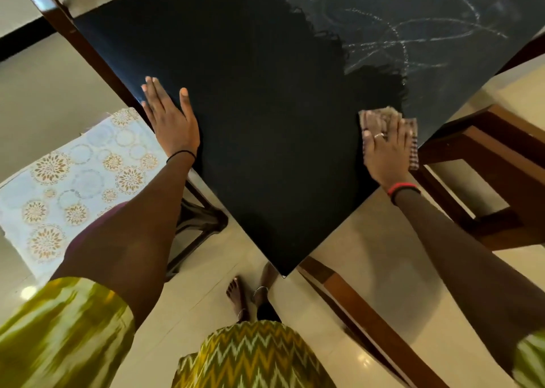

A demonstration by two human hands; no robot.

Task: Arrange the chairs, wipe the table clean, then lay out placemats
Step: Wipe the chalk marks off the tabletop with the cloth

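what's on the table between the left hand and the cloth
Nothing: in the head view only bare black tabletop lies between the left hand and the cloth under the right hand.

The table top [265, 128] in front of me is smooth, dark and faintly glossy, with pale smeary streaks towards one o'clock. Under my right hand [383, 154] the checked cloth [414, 148] looks woven and matt. At three o'clock the chair [501, 160] is brown polished wood. At nine the printed placemat [73, 187] looks smooth. The floor tiles [368, 234] shine.
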